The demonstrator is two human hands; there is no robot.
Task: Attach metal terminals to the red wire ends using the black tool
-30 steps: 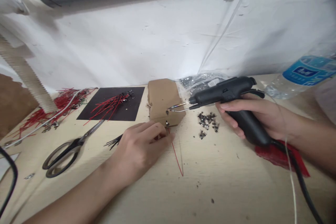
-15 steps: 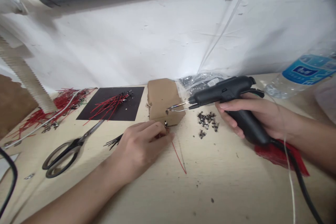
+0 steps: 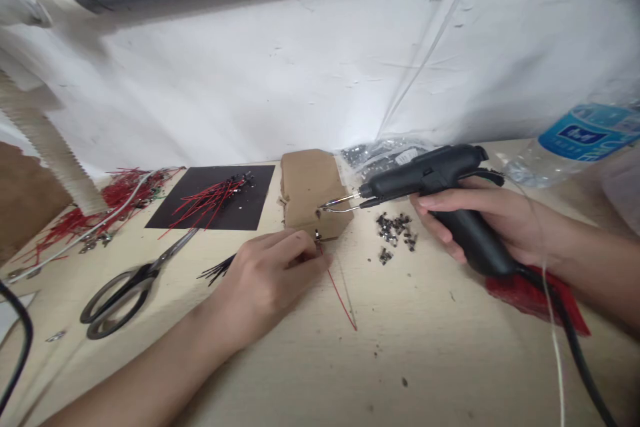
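My right hand (image 3: 480, 217) is wrapped round the handle of a black soldering gun (image 3: 425, 177). Its metal tip, with a thin feed tube beneath, points left over a piece of brown cardboard (image 3: 313, 183). At the cardboard's near edge my left hand (image 3: 275, 270) pinches a thin red wire (image 3: 341, 293), whose free end trails toward me across the table. A small dark metal component (image 3: 317, 236) stands at the fingertips, just below the soldering tip and apart from it. The fingers partly hide where wire and component meet.
Loose small components (image 3: 395, 230) lie right of the cardboard. Left are scissors (image 3: 125, 297), black wires (image 3: 216, 270), a black sheet (image 3: 170, 203) bearing red wires, and a larger red-wire heap (image 3: 125, 190). A water bottle (image 3: 570, 140) stands at right, and a red packet (image 3: 530, 297) lies under my right wrist.
Almost nothing differs. The component at my left fingertips and the red wire's end have shifted very slightly to the right; the soldering gun holds its place.
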